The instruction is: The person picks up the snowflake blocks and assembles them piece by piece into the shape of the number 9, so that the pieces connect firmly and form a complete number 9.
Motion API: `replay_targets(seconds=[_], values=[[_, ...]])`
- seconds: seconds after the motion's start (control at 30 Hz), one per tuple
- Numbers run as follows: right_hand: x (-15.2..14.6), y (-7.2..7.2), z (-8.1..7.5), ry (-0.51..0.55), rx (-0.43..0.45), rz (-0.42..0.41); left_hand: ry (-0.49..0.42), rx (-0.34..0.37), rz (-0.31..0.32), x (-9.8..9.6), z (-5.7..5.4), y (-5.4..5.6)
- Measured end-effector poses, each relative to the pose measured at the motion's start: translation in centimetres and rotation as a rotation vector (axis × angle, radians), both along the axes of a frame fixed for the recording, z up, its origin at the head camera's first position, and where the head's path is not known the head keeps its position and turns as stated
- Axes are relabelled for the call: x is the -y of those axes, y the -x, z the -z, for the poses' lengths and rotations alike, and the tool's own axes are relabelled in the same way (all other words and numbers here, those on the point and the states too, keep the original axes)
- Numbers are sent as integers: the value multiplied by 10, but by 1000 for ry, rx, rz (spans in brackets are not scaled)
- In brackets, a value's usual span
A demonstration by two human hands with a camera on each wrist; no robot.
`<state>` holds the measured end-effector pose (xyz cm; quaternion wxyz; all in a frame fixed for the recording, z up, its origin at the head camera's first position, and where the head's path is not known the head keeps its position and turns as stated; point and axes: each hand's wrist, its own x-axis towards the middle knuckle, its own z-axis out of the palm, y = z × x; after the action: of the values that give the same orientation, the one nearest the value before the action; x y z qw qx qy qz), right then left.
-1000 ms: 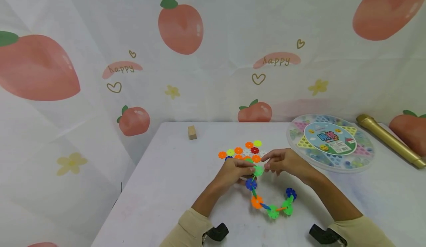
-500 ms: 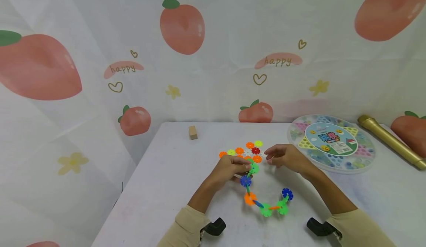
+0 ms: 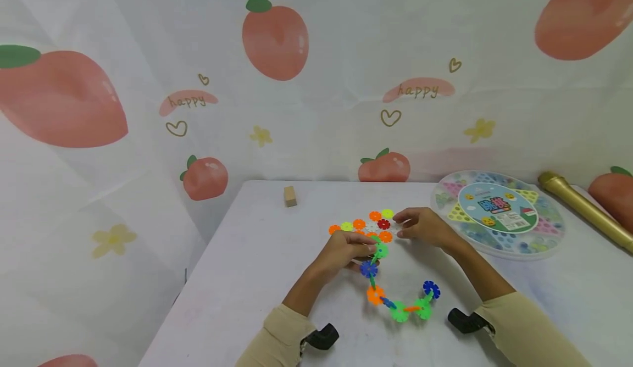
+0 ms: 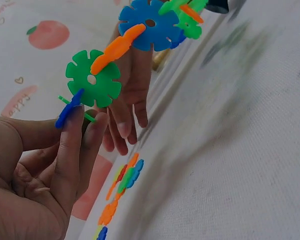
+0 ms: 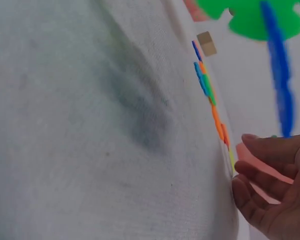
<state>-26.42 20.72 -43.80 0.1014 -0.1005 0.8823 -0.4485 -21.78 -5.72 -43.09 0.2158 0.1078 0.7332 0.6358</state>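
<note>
"Where's the chain (image 3: 376, 295)?"

"Above the surface (image 3: 277, 246), short of its far edge; my left fingers (image 4: 70, 150) pinch it, partly hiding its end."

"Right fingers (image 5: 264, 181)?"

"Parted, beside discs (image 3: 359, 224), some half-hidden."

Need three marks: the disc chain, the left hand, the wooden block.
disc chain (image 3: 375, 295): head view, on its face-up orange disc
left hand (image 3: 341, 252): head view, on the back of it
wooden block (image 3: 290, 196): head view, mid-body
</note>
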Motion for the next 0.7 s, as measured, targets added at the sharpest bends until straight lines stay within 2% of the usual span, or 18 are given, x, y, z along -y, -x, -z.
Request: replay_targets(seconds=[0.17, 0.4, 0.7], values=[[0, 5, 3, -14, 18, -5, 5, -4, -6, -2, -1, -1], [2, 11, 5, -61, -19, -29, 1, -2, -14, -2, 0, -1], [4, 9, 3, -146, -38, -36, -13, 4, -10, -2, 1, -2]])
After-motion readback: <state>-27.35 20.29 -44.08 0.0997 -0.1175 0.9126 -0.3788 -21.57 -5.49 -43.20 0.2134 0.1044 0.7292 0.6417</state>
